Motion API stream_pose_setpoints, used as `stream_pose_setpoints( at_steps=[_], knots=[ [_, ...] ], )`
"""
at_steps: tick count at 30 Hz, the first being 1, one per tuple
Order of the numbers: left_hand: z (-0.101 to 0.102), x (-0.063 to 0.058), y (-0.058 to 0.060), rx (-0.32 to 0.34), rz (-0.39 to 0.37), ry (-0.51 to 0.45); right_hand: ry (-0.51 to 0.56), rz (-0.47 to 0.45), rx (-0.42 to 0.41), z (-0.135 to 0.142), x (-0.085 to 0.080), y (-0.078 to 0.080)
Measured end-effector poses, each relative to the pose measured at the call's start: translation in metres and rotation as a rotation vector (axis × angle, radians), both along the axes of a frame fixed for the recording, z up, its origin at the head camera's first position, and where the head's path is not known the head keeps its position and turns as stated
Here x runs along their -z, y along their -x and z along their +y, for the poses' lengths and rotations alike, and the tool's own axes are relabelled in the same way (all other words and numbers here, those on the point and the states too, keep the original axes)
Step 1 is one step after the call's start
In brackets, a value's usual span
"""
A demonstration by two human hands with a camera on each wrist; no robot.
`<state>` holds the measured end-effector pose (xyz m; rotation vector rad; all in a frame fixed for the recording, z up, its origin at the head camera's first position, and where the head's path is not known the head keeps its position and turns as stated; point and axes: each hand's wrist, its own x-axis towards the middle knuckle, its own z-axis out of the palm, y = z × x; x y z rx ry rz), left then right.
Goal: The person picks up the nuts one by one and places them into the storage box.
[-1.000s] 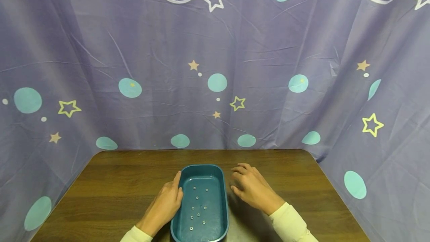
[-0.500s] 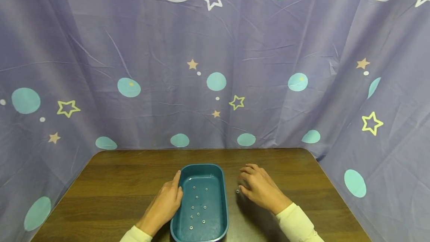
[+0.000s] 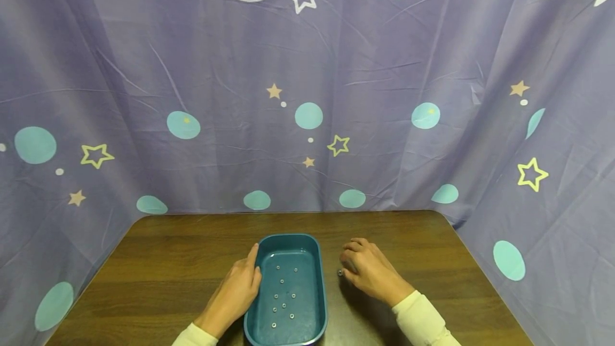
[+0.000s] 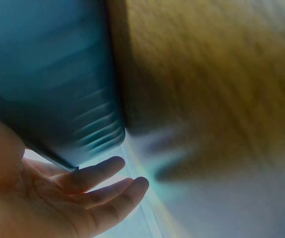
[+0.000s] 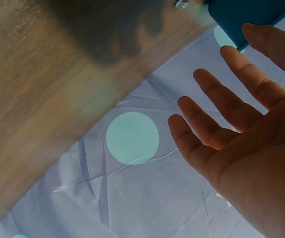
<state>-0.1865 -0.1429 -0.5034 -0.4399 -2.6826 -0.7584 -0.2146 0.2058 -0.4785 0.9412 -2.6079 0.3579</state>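
Observation:
A blue rectangular tray point(image 3: 321, 287) stands on the table, with several small silver nuts point(image 3: 291, 316) spread over its bottom. My left hand point(image 3: 236, 290) holds the tray's left side, thumb over the rim and index finger along it; in the left wrist view its other fingers point(image 4: 127, 196) stretch loosely outside the wall. To the right of the tray, my right hand point(image 3: 372, 271) hovers over the table with relaxed, slightly bent fingers and nothing in them. A single nut point(image 3: 340, 273) lies on the wood close by its thumb, also visible near the tray's corner in the right wrist view.
The brown wooden table point(image 3: 158, 276) has rounded far corners. A purple curtain point(image 3: 375, 95) with stars and teal dots hangs behind it and along both sides. A shadow falls on the wood below my right hand.
My right hand has shifted right, away from the tray, and its fingers have dipped slightly. The nut beside its thumb has come into sight. The left hand and tray have stayed put.

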Motion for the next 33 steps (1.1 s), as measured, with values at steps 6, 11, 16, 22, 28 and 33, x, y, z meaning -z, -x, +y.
stream_pose_setpoints(
  at_steps=[6, 11, 16, 22, 28, 33],
  knots=[
    [0.000, 0.000, 0.001, 0.006, 0.021, -0.006, 0.014, -0.017, -0.005, 0.000, 0.007, 0.002],
    [0.000, 0.000, 0.001, 0.008, 0.028, -0.011, 0.013, -0.025, -0.002, 0.001, 0.011, 0.004],
    [0.000, 0.000, 0.001, 0.001, 0.027, -0.005, 0.018, -0.008, -0.019, 0.001, 0.015, 0.007],
    [0.000, 0.000, 0.001, -0.005, 0.013, -0.002, 0.005, 0.031, -0.043, 0.001, 0.022, 0.011],
    [0.000, -0.001, 0.000, -0.015, -0.017, -0.006, -0.033, 0.004, -0.017, -0.001, 0.029, 0.013],
    [0.001, -0.001, 0.000, -0.019, -0.032, -0.006, -0.053, 0.004, -0.007, -0.001, 0.035, 0.015]
  ],
)
